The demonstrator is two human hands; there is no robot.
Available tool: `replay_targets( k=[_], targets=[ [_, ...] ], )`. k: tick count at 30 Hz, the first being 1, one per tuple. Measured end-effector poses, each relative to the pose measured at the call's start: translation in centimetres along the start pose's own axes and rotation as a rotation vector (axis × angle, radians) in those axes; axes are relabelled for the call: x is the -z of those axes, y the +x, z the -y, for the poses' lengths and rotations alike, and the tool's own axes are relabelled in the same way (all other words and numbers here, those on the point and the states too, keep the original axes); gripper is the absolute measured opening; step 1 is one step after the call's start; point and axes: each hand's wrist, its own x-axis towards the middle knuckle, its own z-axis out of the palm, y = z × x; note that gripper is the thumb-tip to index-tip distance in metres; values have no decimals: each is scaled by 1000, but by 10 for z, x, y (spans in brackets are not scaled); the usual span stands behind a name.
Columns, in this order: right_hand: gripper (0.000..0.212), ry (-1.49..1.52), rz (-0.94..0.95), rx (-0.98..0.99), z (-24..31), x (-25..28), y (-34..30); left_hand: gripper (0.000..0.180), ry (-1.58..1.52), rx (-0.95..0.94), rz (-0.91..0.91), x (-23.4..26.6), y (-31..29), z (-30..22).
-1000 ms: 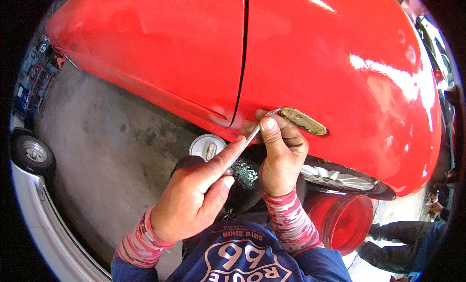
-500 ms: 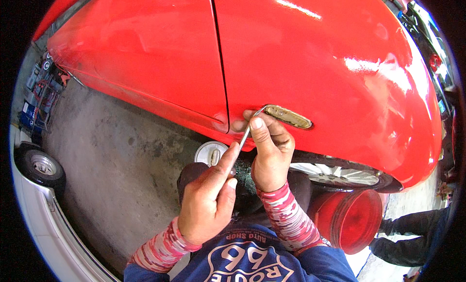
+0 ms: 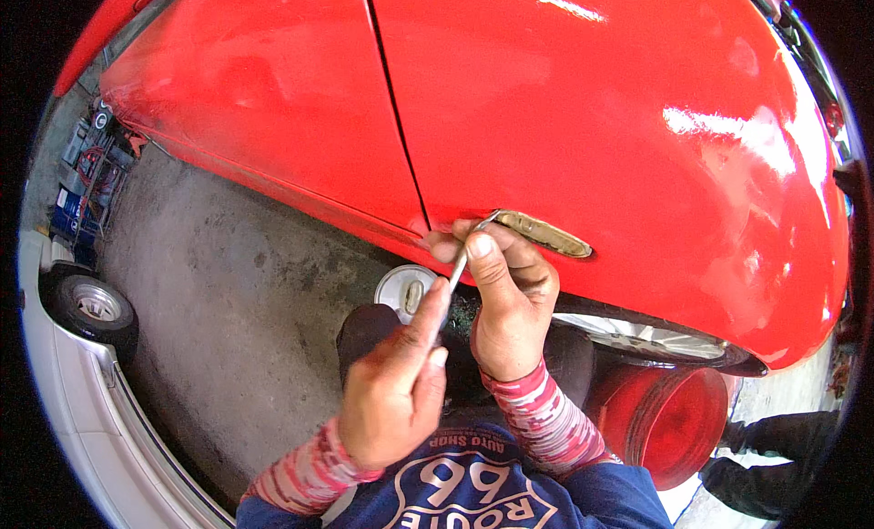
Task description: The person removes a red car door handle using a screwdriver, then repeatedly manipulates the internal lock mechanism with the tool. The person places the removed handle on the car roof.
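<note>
A thin metal pick (image 3: 457, 273) with a bent tip runs between my two hands. My left hand (image 3: 393, 397) is closed round its lower end, index finger laid along the shaft. Nearer the tip, my right hand (image 3: 512, 303) pinches the shaft between thumb and fingers, with fingertips against the red car panel (image 3: 583, 147). The bent tip meets the left end of a long oval side lamp (image 3: 546, 234), dull yellowish and set into the panel. Whether the tip is under the lamp's edge, I cannot tell.
Below the panel is a car wheel (image 3: 651, 336), with a red bucket (image 3: 685, 429) nearby. A round white lid (image 3: 406, 290) lies by my knee. Another person's dark trouser legs (image 3: 765, 465) show at right. A white car (image 3: 77, 392) stands at left on the concrete floor (image 3: 228, 292).
The view has shifted slightly, so the car panel and lamp sit a little lower in it. Both hands keep their hold on the pick, whose tip stays at the lamp's left end.
</note>
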Motion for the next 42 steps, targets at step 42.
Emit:
replay_targets(
  k=[42],
  targets=[
    [37,-1392,-75,1010,43,25,0,50,807,-12,458,102,56,-53]
  ],
)
